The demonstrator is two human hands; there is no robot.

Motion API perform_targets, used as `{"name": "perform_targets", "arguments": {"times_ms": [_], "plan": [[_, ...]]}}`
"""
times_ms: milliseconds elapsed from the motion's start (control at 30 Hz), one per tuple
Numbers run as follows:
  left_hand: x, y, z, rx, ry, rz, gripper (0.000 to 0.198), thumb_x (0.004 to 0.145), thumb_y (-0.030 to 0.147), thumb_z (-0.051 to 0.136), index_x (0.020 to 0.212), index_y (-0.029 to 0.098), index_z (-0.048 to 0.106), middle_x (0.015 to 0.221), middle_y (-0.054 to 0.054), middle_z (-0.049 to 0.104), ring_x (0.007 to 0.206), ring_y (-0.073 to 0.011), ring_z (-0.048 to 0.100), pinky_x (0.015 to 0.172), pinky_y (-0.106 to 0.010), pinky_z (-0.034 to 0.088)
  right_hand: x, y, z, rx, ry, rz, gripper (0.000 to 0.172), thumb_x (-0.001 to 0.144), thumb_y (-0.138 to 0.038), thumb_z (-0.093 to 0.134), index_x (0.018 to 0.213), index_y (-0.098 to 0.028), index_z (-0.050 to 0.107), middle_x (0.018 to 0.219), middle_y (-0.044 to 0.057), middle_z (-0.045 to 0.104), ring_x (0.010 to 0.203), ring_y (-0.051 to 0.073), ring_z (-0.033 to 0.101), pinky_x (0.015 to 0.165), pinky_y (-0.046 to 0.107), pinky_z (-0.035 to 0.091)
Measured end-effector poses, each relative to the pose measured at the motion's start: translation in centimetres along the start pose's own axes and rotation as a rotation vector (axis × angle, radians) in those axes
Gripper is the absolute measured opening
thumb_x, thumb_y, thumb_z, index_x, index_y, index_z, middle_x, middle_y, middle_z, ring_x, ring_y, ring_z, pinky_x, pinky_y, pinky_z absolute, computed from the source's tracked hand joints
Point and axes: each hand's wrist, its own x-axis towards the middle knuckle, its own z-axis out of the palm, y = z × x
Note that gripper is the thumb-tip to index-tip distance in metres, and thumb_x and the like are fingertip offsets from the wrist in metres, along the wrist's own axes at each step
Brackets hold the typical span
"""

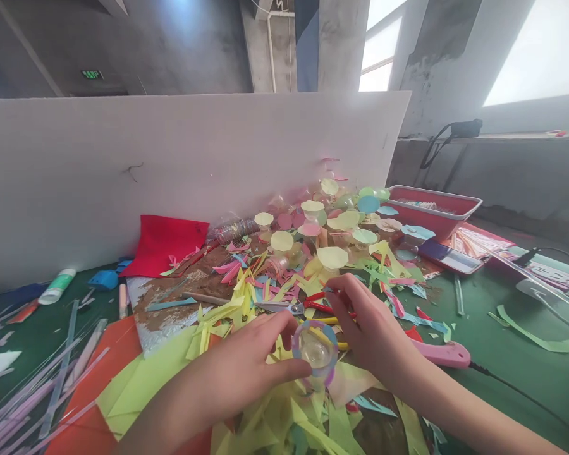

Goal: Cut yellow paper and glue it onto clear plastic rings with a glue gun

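Paper scraps (270,420), mostly yellow-green, lie in a messy heap at six o'clock, closest to the person I'm watching. Just past them, in the middle of my clock, is a little clear cup (317,351) with a blue, pink and purple rim. The left hand (260,357), at nine, pinches the cup between thumb and fingers. The right hand (360,316), at two, has bent fingers with a gap from the thumb. I can't tell if it touches the red-handled scissors (296,308) near eleven. Long thin strips (52,392) lie between eight and nine, and a pink glue gun (443,354) sits at three. Farther off, a bright red sheet (165,243) is at ten. From twelve to one, lots of cups wear flat paper tops (332,257). A pink tub (448,216) is past them, between one and two. Behind, a big white board (171,158) stands at eleven.
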Motion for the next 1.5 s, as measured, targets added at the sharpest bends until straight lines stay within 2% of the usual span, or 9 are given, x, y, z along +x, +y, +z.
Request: {"name": "perform_targets", "arguments": {"times_ms": [100,200,267,367,500,600,733,1133,1500], "plan": [[0.0,0.3,-0.1,0.061,0.026,-0.001,0.062,0.075,0.067,0.058,0.129,0.037,0.053,0.133,-0.002,0.057,0.118,-0.0302,0.055,0.092,-0.037,0.048,0.2,0.3,-0.3,-0.048,0.057,-0.084,0.016,0.097,-0.019,0.035,0.105,-0.024,0.047,0.102,0.008,0.061,0.086,0.022,0.059,0.07,0.034,0.048],[-0.1,0.6,-0.2,0.092,0.001,-0.023,0.071,0.075,0.069,0.056,0.139,0.039,0.043,0.148,-0.001,0.045,0.13,-0.0317,0.045,0.105,-0.043,0.038,0.3,0.2,-0.9,-0.089,0.123,-0.2,0.017,0.097,-0.019,0.036,0.107,-0.022,0.05,0.112,0.01,0.058,0.108,0.026,0.051,0.086,0.04,0.044],[-0.1,0.8,-0.2,0.092,-0.005,-0.005,0.073,0.076,0.07,0.055,0.14,0.039,0.041,0.152,0.001,0.039,0.134,-0.0317,0.041,0.107,-0.044,0.036,0.1,-0.2,-1.4,-0.082,0.06,-0.181,0.012,0.097,-0.027,0.041,0.097,-0.022,0.051,0.1,0.008,0.06,0.096,0.024,0.054,0.079,0.037,0.044],[-0.1,0.9,0.1,0.106,-0.002,0.018,0.074,0.076,0.07,0.054,0.142,0.039,0.04,0.156,0.001,0.033,0.137,-0.0319,0.037,0.109,-0.045,0.034,-0.5,-1.2,-1.9,-0.079,-0.108,-0.105,0.022,0.092,-0.039,0.052,0.079,-0.023,0.046,0.077,0.001,0.057,0.072,0.018,0.053,0.064,0.03,0.041],[0.0,1.0,0.6,0.167,-0.008,0.013,0.074,0.078,0.071,0.051,0.143,0.04,0.038,0.157,0.003,0.03,0.142,-0.0314,0.029,0.112,-0.048,0.029,-1.0,-1.7,-2.1,-0.119,-0.23,-0.018,0.025,0.082,-0.035,0.06,0.074,-0.023,0.04,0.069,-0.003,0.053,0.065,0.015,0.049,0.057,0.025,0.034],[0.0,1.1,0.8,0.174,0.001,0.03,0.071,0.079,0.069,0.051,0.143,0.038,0.04,0.156,0.001,0.033,0.141,-0.0316,0.03,0.112,-0.048,0.031,-0.9,-1.2,-2.0,-0.095,-0.301,0.034,0.019,0.081,-0.029,0.056,0.075,-0.024,0.038,0.063,-0.007,0.048,0.056,0.013,0.042,0.051,0.023,0.028],[-0.3,1.5,0.8,0.143,0.029,0.069,0.06,0.083,0.06,0.053,0.138,0.037,0.046,0.151,0.0,0.042,0.131,-0.031,0.046,0.104,-0.045,0.04,-0.6,-1.0,-1.9,-0.057,-0.315,0.07,0.017,0.079,-0.023,0.052,0.074,-0.024,0.036,0.061,-0.008,0.044,0.052,0.011,0.038,0.05,0.022,0.026],[-0.6,1.6,0.8,0.086,0.013,0.059,0.054,0.08,0.061,0.055,0.129,0.04,0.05,0.13,-0.002,0.059,0.11,-0.0281,0.059,0.09,-0.038,0.048,-1.3,-1.1,-0.5,-0.231,-0.145,-0.095,0.022,0.07,-0.013,0.048,0.067,-0.023,0.029,0.053,-0.008,0.033,0.05,0.01,0.036,0.056,0.024,0.025],[-0.7,2.4,0.3,0.078,-0.018,0.035,0.048,0.082,0.056,0.055,0.126,0.038,0.051,0.123,-0.002,0.06,0.105,-0.0265,0.06,0.084,-0.035,0.051,-1.5,-0.4,0.2,-0.234,-0.014,-0.229,0.022,0.068,-0.009,0.042,0.068,-0.023,0.026,0.053,-0.008,0.024,0.049,0.01,0.026,0.051,0.024,0.019]]}}
